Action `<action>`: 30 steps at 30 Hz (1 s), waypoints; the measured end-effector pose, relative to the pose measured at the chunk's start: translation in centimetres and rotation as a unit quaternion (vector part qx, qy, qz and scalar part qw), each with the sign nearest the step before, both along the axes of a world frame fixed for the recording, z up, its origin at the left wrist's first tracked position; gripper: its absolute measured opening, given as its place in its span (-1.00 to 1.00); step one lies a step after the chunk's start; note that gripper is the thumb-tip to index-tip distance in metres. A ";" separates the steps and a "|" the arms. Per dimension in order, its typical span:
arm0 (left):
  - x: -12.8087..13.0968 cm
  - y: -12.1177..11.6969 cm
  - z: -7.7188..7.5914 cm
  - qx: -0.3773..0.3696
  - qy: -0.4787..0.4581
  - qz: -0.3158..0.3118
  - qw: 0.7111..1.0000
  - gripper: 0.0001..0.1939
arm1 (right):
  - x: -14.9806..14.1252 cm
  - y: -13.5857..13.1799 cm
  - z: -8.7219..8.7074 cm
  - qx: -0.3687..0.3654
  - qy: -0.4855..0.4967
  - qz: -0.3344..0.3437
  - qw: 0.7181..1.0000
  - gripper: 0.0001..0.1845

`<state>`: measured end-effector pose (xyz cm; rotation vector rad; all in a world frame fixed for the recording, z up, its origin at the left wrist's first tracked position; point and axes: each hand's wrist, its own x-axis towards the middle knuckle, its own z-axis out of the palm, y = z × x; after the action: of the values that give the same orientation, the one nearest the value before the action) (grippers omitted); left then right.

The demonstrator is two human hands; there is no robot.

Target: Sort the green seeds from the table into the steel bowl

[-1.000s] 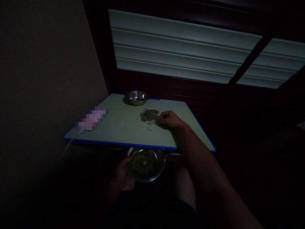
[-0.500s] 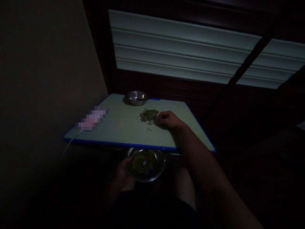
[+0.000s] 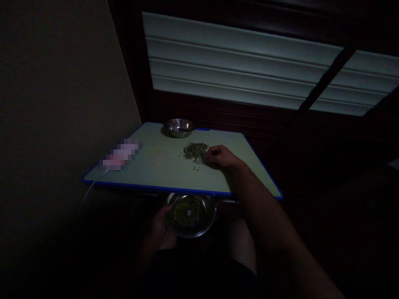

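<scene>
My left hand (image 3: 161, 224) grips the left rim of a round steel bowl (image 3: 204, 230), held below the table's front edge. Small green beans, like mung beans (image 3: 182, 214), cover its bottom, with a small dark, red and white label-like patch (image 3: 189, 212) among them. On the tabletop my right hand (image 3: 220, 155) is closed, its fingers pinching a small pale spoon-like thing (image 3: 201, 158). That thing touches the near right edge of a loose, spread pile of the same kind of beans (image 3: 193, 150). A few stray beans lie just in front of the pile.
The light table (image 3: 149, 176) has a blue edge. A second steel bowl (image 3: 180, 129) stands at its back. On the left lies a blurred pink and white object (image 3: 120, 155) with a white cable (image 3: 90, 191). A wall and dark-framed panels enclose the table; the room is dim.
The pale thing in my right hand has tilted slightly and shows brighter by the pile. Both hands and the bowls are almost where they were.
</scene>
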<state>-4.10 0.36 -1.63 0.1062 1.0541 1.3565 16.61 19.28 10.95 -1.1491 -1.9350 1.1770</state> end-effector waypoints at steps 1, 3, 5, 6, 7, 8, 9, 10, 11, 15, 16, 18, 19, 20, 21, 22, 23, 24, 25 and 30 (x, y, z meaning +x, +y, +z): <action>0.0 0.0 0.1 -0.002 0.000 0.003 1.000 -0.85 | 0.0 0.0 0.0 -0.001 0.000 0.002 1.000 -0.80; 0.1 0.0 0.3 -0.002 0.001 0.011 1.000 -0.86 | 0.0 0.0 0.0 -0.001 0.006 0.003 1.000 -0.80; 0.2 0.0 0.5 -0.003 0.005 0.014 1.000 -0.88 | 0.1 0.0 0.0 0.001 0.015 0.002 1.000 -0.80; 0.2 0.0 0.6 -0.004 0.006 0.013 1.000 -0.88 | 0.2 0.0 0.0 -0.001 0.019 0.003 1.000 -0.80; 0.2 0.0 0.5 -0.004 0.007 0.012 1.000 -0.87 | 0.3 0.0 0.0 -0.005 0.020 0.005 1.000 -0.81; 0.2 0.0 0.5 -0.002 0.006 0.011 1.000 -0.86 | 0.4 0.0 0.0 -0.011 0.020 0.009 1.000 -0.81; 0.1 0.0 0.3 0.000 0.005 0.008 1.000 -0.85 | 0.5 0.0 0.0 -0.018 0.016 0.014 1.000 -0.80; 0.1 0.0 0.2 0.002 0.003 0.005 1.000 -0.84 | 0.5 -0.1 0.1 -0.025 0.009 0.020 0.999 -0.80; 0.0 0.0 0.0 0.004 0.001 0.000 1.000 -0.82 | 0.6 -0.1 0.1 -0.031 0.000 0.026 0.999 -0.80; -0.3 0.0 -0.7 0.009 -0.002 -0.010 1.000 -0.77 | 0.5 -0.3 0.4 -0.034 -0.041 0.046 0.998 -0.78; -0.3 0.0 -0.9 0.012 -0.003 -0.009 1.000 -0.77 | 0.4 -0.4 0.5 -0.033 -0.048 0.050 0.997 -0.78; -0.3 0.0 -1.0 0.015 -0.005 -0.008 1.000 -0.78 | 0.3 -0.5 0.6 -0.036 -0.057 0.058 0.996 -0.79; -0.3 0.0 -1.0 0.015 -0.006 -0.009 1.000 -0.78 | 0.2 -0.6 0.6 -0.039 -0.058 0.059 0.996 -0.79; -0.3 0.0 -1.0 0.014 -0.007 -0.010 1.000 -0.78 | 0.1 -0.7 0.7 -0.042 -0.057 0.057 0.996 -0.80; -0.3 0.0 -1.0 0.015 -0.008 -0.010 1.000 -0.78 | 0.1 -0.7 0.7 -0.044 -0.055 0.053 0.996 -0.80; -0.3 0.0 -0.9 0.016 -0.009 -0.009 1.000 -0.77 | 0.1 -0.7 0.7 -0.044 -0.052 0.047 0.997 -0.80; -0.2 0.0 -0.9 0.018 -0.008 -0.007 1.000 -0.77 | 0.1 -0.8 0.7 -0.044 -0.050 0.040 0.997 -0.80; -0.2 0.0 -0.8 0.018 -0.006 -0.005 1.000 -0.77 | 0.1 -0.8 0.7 -0.042 -0.047 0.033 0.997 -0.80; -0.2 0.0 -0.7 0.015 -0.003 -0.003 1.000 -0.78 | 0.2 -0.7 0.7 -0.040 -0.046 0.028 0.998 -0.81; -0.2 -0.1 -0.3 0.002 0.003 -0.002 1.000 -0.81 | 0.7 -0.4 0.6 -0.037 -0.051 -0.003 0.998 -0.81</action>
<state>-4.32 0.25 -1.96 0.1161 1.0558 1.3561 17.31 18.85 11.55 -1.2762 -1.9766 1.2180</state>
